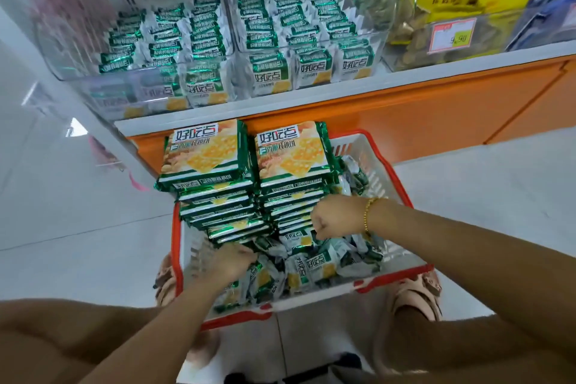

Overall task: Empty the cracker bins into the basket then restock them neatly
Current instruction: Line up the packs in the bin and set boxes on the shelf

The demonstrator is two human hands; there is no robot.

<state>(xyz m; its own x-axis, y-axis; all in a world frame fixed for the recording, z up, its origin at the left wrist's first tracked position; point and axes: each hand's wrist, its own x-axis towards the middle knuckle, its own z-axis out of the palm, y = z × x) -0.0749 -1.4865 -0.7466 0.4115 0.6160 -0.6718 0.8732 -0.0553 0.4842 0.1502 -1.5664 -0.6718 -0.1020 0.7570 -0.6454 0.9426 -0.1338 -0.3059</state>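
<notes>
crouched over a red-rimmed white basket (392,279) on the floor, under a shelf (436,72) with two clear cracker bins, left bin (78,78) and right bin (381,44), both packed with upright rows of green-and-white packets. in the basket's far end, two tall piles of large cracker packs, left stack (212,153) and right stack (296,153), side by side. at the near end, loose small packets (314,268) in a heap. left hand (230,262) down at the foot of the left stack, fingertips buried among packets, grip impossible to tell. right hand (335,217), gold bracelet (367,212) at the wrist, curled tight against the lower right stack; contents of the fist hidden.
</notes>
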